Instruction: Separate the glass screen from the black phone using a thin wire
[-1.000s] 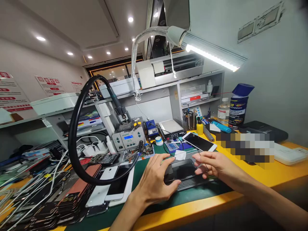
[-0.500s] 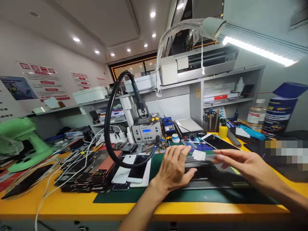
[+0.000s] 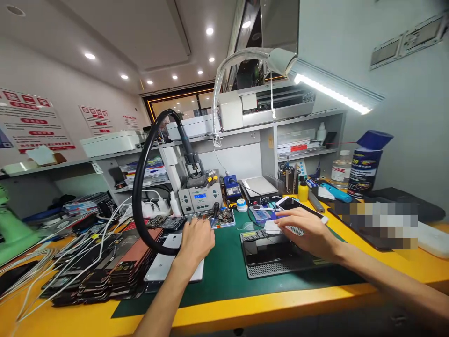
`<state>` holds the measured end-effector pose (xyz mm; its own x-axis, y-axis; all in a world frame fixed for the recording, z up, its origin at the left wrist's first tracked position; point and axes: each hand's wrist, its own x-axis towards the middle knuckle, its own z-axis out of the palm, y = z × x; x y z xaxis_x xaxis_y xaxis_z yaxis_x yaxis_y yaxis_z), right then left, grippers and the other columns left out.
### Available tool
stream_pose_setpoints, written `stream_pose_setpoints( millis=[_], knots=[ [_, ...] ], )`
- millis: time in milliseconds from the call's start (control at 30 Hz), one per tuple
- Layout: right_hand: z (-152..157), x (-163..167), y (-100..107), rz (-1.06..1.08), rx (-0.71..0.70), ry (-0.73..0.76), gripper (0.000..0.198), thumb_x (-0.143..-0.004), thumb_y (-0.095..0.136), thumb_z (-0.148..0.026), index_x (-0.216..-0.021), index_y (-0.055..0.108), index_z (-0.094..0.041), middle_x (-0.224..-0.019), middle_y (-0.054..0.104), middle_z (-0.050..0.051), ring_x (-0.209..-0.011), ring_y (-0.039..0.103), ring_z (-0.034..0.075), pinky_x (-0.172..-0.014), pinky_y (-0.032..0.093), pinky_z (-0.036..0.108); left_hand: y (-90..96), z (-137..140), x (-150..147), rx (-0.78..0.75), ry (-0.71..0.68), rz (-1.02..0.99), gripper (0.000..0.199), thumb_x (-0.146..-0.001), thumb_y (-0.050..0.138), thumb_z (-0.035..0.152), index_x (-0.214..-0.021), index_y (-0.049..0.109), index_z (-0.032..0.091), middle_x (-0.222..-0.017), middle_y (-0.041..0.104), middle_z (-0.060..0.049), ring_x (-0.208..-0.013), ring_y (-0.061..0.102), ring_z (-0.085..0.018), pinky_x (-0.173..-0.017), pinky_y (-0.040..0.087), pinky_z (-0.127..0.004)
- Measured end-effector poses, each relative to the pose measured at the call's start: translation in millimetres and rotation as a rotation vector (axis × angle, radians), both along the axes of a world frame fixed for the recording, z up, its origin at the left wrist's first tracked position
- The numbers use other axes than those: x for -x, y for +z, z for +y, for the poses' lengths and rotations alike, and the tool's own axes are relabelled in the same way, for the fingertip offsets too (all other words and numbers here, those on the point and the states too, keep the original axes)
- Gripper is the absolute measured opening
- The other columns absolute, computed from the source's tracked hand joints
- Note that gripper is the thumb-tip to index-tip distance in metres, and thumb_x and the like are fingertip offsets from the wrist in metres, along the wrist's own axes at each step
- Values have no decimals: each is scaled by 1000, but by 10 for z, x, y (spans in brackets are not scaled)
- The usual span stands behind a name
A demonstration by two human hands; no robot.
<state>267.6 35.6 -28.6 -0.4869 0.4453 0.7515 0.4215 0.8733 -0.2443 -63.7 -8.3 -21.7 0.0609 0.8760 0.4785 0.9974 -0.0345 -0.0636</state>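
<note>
My left hand (image 3: 198, 238) is over the white phones at the left of the green mat, beside the black hose. Its fingers curl down and look closed; what is under them is hidden. A white phone (image 3: 164, 264) shows left of my wrist. My right hand (image 3: 307, 231) hovers over the right part of a perforated metal plate (image 3: 257, 271), fingers stretched and apart. Its fingertips are close to a small white pad (image 3: 271, 228); whether they touch it, I cannot tell. A dark glossy phone (image 3: 266, 250) lies on the plate, partly below my right hand.
A black hose (image 3: 136, 187) loops up from the hot-air station (image 3: 199, 196). Stacked phone parts (image 3: 119, 271) and white cables lie left. Behind the plate are a white-framed phone (image 3: 289, 203) and a yellow bottle (image 3: 302, 189). A spray can (image 3: 365, 168) stands right, below a lit lamp (image 3: 333, 93).
My left hand has left the plate and moved left to the white phones, uncovering the plate's left end. The right hand stays over the plate, closer to the white pad. The view has turned right.
</note>
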Motion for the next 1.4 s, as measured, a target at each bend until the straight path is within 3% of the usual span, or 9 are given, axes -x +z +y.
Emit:
stream_pose_setpoints(
  millis=[267,433,600,700,867,1000,1133,1267,1400],
  knots=[
    [302,278,-81,-138,-93,81,19,-92,53,-14,-95,71,-22,-102,80,11,-99,74,25,-84,53,43,75,55,10,-255,45,-41,29,-96,62,36,-119,64,18,-119,66,-9,-100,66,-21,-86,57,-43],
    [395,378,-154,-209,-139,101,22,-95,51,-13,-93,71,-21,-105,79,11,-103,72,24,-87,53,42,198,198,-86,-602,-85,-173,12,-93,60,20,-97,71,17,-98,70,-8,-98,65,-25,-90,54,-43],
    [454,371,-237,-285,-149,104,14,-97,61,-26,-103,70,-17,-116,72,8,-112,66,24,-97,52,47,194,265,-291,-849,-230,-364,16,-88,63,16,-91,77,22,-115,61,-11,-111,58,-28,-98,49,-47],
    [451,334,-223,-330,-116,98,17,-98,61,-29,-108,69,-19,-122,68,8,-114,64,23,-99,52,48,120,247,-345,-858,-281,-476,17,-89,63,19,-87,79,25,-114,55,-10,-111,56,-28,-96,50,-46],
    [386,345,-138,-383,-21,78,16,-99,59,-27,-105,72,-21,-124,70,7,-111,66,23,-99,52,44,24,204,-317,-688,-385,-657,20,-92,60,25,-90,79,25,-84,61,-1,-79,64,-18,-77,56,-34],
    [295,343,-103,-397,74,44,15,-96,62,-27,-104,74,-21,-121,72,7,-110,67,25,-99,52,44,2,212,-297,-599,-417,-765,22,-93,57,26,-91,78,23,-91,74,-2,-88,71,-19,-84,57,-33],
    [424,160,16,-309,207,-192,24,-98,62,-34,-115,67,-18,-119,68,8,-102,68,21,-90,56,43,-26,233,-281,-578,-356,-854,25,-89,54,22,-91,79,21,-98,77,-5,-95,72,-22,-92,56,-38],
    [898,-85,283,-161,348,-614,30,-99,61,-35,-124,63,-19,-128,64,9,-106,66,23,-90,57,44,-35,198,-267,-520,-311,-926,28,-83,54,21,-94,79,20,-99,78,-5,-83,73,-22,-75,60,-35],
    [1319,-134,427,-152,485,-809,34,-97,64,-34,-126,61,-18,-128,63,10,-107,66,24,-89,57,44,-18,162,-271,-510,-302,-947,26,-84,55,28,-93,79,20,-96,78,-5,-75,72,-21,-64,58,-31]
  ],
)
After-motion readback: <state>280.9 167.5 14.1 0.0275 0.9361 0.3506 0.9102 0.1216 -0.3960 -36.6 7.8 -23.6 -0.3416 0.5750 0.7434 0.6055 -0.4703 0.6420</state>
